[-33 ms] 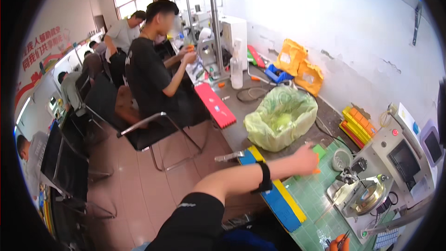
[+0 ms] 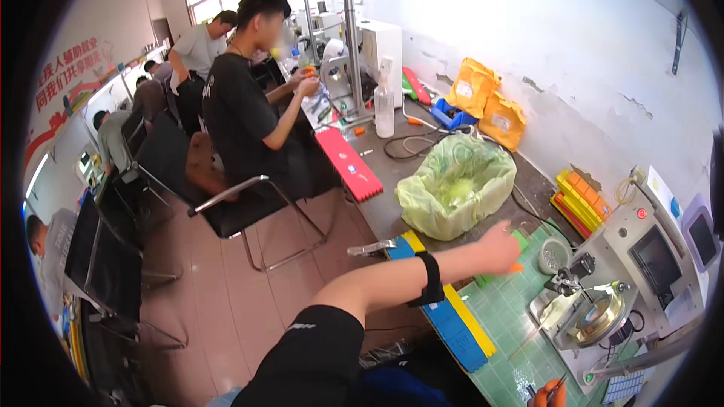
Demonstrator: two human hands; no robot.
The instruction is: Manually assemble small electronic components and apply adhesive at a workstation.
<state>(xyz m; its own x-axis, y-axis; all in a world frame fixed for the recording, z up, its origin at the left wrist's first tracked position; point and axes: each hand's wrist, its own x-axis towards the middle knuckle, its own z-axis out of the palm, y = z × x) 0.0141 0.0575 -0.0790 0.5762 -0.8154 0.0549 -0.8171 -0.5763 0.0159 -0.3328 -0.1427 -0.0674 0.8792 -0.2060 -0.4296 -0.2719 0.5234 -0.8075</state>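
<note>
My left hand [image 2: 498,251] reaches across the green cutting mat [image 2: 486,316], its fingers curled downward and partly blurred. Orange shows at its fingertips, and a flat bright green piece [image 2: 520,240] lies beside and beneath it. Whether that hand grips the piece is hidden. A black band [image 2: 431,279] circles my left wrist. At the lower edge, only the fingertips of my right hand [image 2: 549,395] come into view, covered in orange. They close around a thin, pointed metal tool [image 2: 558,386]. Between the hands and the machine stands a small round grey bowl [image 2: 554,255].
A machine with a round metal disc [image 2: 599,320] and a screen stands at right. Beyond my left hand sits a bin lined with a pale green bag [image 2: 452,188]. A blue and yellow strip [image 2: 456,328] edges the bench. A seated person in black [image 2: 249,105] works farther left.
The view has tipped slightly, so the room sits a little higher in the picture. My left hand has shifted only a touch beside the green piece.
</note>
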